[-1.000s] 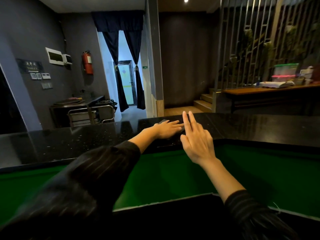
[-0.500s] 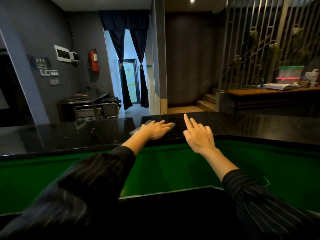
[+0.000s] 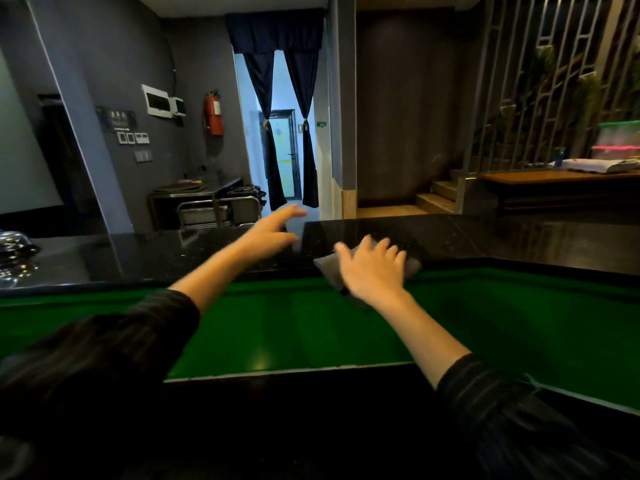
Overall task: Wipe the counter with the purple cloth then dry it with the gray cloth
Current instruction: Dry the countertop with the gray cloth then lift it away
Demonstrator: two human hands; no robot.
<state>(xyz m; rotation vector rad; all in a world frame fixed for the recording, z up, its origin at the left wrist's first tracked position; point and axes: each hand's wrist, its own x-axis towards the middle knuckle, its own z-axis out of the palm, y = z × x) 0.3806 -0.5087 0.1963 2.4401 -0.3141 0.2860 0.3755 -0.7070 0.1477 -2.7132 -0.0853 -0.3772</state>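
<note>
Now, right hand spread flat, pressing on gray cloth at near edge of black counter, left hand above counter, fingers loose, holding nothing.

view: head | worn, single | faces forward and down | counter near below | doorway far ahead
</note>
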